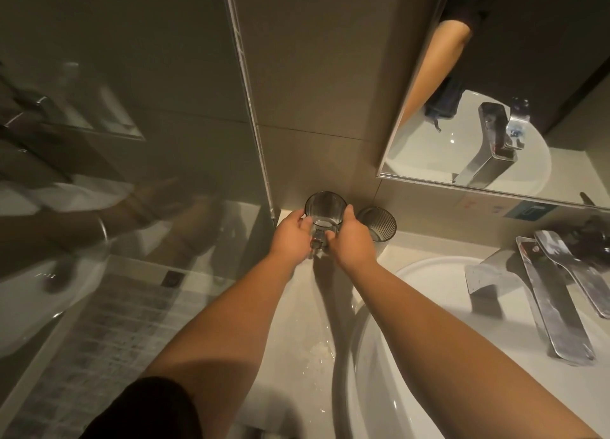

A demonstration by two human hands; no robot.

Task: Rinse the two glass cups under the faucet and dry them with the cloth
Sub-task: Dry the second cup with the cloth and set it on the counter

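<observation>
A smooth clear glass cup (325,212) stands upright at the back of the white counter (297,306), against the tiled wall. My left hand (292,237) grips its left side and my right hand (351,240) grips its right side, both low on the cup. A second, ribbed glass cup (378,224) stands just to the right, touching neither hand. The chrome faucet (548,293) rises at the right over the white sink basin (366,356). No water runs from it. No cloth is in sight.
A glass shower partition (251,108) closes off the left side, with a tiled shower floor behind it. A mirror (495,92) hangs on the wall at the upper right. Water drops lie on the counter beside the basin rim.
</observation>
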